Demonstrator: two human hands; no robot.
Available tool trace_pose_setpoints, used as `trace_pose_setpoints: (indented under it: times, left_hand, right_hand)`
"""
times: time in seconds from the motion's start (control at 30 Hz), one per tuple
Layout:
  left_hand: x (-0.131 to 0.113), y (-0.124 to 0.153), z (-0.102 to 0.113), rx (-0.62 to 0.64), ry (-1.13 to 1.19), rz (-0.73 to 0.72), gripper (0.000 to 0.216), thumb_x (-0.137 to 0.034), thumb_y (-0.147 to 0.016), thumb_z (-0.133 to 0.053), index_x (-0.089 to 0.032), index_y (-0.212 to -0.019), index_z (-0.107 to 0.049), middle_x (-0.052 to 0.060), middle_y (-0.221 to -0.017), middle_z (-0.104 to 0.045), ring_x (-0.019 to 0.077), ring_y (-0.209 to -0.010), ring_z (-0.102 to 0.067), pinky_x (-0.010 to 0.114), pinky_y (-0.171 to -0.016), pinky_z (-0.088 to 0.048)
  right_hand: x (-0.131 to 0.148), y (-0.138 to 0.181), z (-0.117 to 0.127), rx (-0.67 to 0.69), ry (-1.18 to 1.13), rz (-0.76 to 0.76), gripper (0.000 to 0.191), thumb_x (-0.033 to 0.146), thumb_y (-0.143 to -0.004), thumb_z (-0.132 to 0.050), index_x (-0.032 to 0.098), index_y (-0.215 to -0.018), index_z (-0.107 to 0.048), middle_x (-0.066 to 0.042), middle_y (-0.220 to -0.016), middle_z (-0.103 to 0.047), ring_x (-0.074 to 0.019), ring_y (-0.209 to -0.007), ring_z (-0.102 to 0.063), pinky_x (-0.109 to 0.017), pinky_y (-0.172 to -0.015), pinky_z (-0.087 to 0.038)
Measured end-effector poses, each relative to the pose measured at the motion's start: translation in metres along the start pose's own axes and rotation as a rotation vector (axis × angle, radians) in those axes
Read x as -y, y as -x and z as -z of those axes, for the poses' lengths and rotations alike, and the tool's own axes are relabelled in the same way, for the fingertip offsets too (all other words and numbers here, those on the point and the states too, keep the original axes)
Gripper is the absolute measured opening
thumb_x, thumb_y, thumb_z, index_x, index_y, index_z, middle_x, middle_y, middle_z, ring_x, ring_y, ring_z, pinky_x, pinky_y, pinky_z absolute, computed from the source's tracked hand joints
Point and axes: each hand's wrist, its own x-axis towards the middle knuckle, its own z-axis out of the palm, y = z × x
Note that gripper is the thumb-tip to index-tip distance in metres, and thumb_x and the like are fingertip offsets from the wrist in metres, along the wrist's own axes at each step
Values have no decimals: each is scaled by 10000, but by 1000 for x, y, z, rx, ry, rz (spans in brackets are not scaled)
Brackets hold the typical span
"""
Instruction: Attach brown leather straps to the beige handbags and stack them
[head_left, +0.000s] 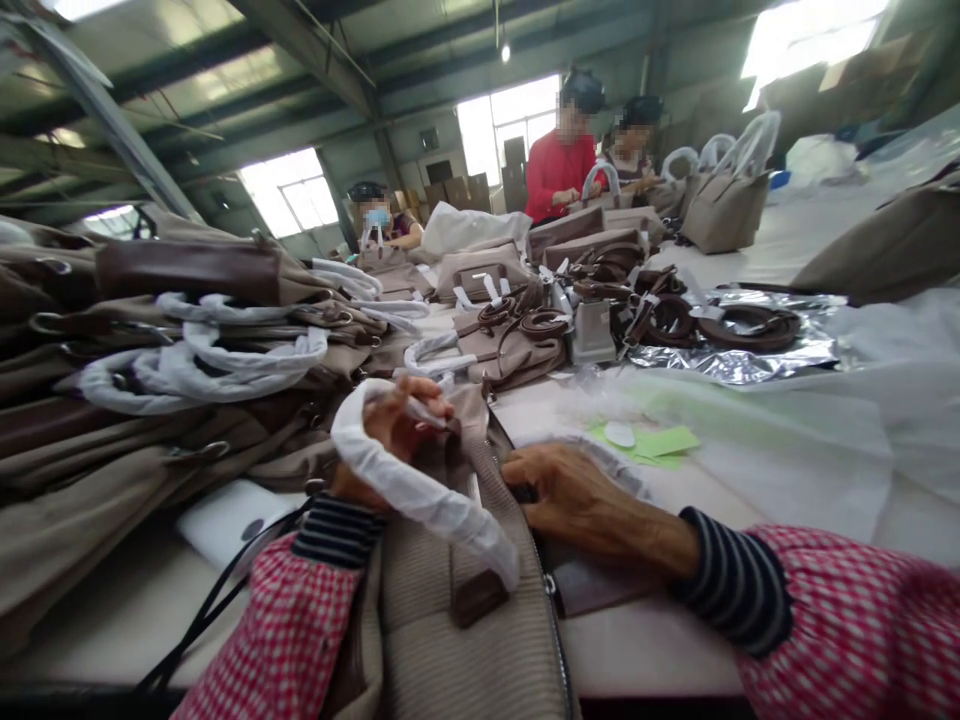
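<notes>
A taupe ribbed handbag (472,560) lies in front of me, its zipper (551,590) running along the right edge. White wrapping covers its arched handle (420,490), which ends in a dark brown leather patch. Behind that handle, my left hand (390,430) is closed, its curled fingers at the far part of the bag; a small whitish piece shows by the fingertips. My right hand (585,490) grips the bag's zippered edge from the right, fingertips partly hidden in the opening. A second wrapped handle (615,465) shows just behind the right hand.
Stacked handbags (187,265) rise on the left, beside a white packet (236,525) with black cords. Coiled brown straps (750,325) lie on silver foil. Green paper pieces (667,442) and white plastic sheeting (795,440) are on the right. Several people work across the table.
</notes>
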Motion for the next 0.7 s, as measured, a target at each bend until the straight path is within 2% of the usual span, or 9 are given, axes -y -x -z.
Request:
trace_pose_setpoints:
  times: [0.07, 0.13, 0.27, 0.33, 0.4, 0.47, 0.57, 0.63, 0.7]
  left_hand:
    - [5, 3, -5, 68, -281, 6, 351, -425, -763, -856, -196, -984, -709, 47, -887, -726, 217, -795, -670, 312, -702, -539]
    - [8, 7, -8, 215, -564, 2, 371, -383, -798, -831, -215, -1088, -671, 50, -997, -725, 234, -884, -671, 336, -774, -536]
    - [10, 10, -10, 488, -1081, -160, 383, -470, -872, -771, -209, -1132, -665, 81, -1168, -669, 295, -1120, -601, 450, -1002, -475]
    - [13, 11, -11, 544, -1262, -242, 413, -524, -903, -733, -209, -1161, -665, 92, -1216, -650, 311, -1180, -565, 481, -1056, -444]
    - [17, 12, -13, 547, -1359, -275, 444, -574, -936, -674, -206, -1185, -657, 97, -1228, -647, 309, -1183, -563, 480, -1055, -451]
    - [21, 12, -16, 526, -1399, -274, 465, -602, -938, -656, -202, -1176, -662, 100, -1225, -651, 307, -1170, -575, 471, -1039, -468]
    - [19, 7, -20, 502, -1392, -229, 489, -583, -886, -732, -192, -1173, -666, 110, -1232, -659, 317, -1185, -582, 467, -1032, -478]
    - [4, 4, -20, 547, -1315, -156, 491, -505, -842, -802, -196, -1195, -657, 108, -1245, -667, 309, -1185, -602, 438, -1019, -492]
    - [-21, 8, -14, 575, -1232, -128, 481, -421, -827, -821, -220, -1226, -645, 96, -1277, -670, 296, -1186, -620, 410, -1009, -496]
  right_hand:
    - [-2, -2, -3, -35, 3, -50, 212, 238, -895, -715, 169, -710, -636, 19, -691, -613, -132, -662, -530, -268, -643, -328]
    - [-7, -3, -6, -104, 4, -61, 178, 210, -877, -685, 169, -717, -619, 8, -714, -616, -136, -663, -524, -275, -636, -331]
    - [-22, 2, -3, -225, -160, -78, 198, 231, -921, -601, 178, -733, -569, -16, -766, -606, -150, -710, -536, -280, -650, -383]
    - [-25, 9, 5, -183, -305, -116, 289, 349, -972, -567, 187, -733, -548, -14, -748, -574, -140, -662, -505, -274, -599, -377]
    - [-21, 18, 17, -70, -405, -181, 359, 458, -969, -564, 190, -730, -550, -10, -720, -550, -124, -592, -456, -263, -531, -342]
    - [-11, 28, 31, 18, -445, -260, 335, 480, -910, -612, 179, -764, -605, -19, -713, -571, -119, -570, -456, -250, -506, -333]
    - [9, 44, 49, 55, -509, -382, 231, 346, -781, -690, 166, -925, -696, -57, -813, -679, -125, -627, -514, -226, -532, -355]
    - [22, 55, 55, 63, -591, -486, 353, 254, -712, -701, 179, -1057, -715, -72, -919, -721, -113, -636, -523, -209, -522, -327]
    - [30, 64, 54, 48, -694, -566, 507, 249, -685, -735, 201, -1189, -704, -80, -988, -722, -110, -634, -536, -201, -492, -293]
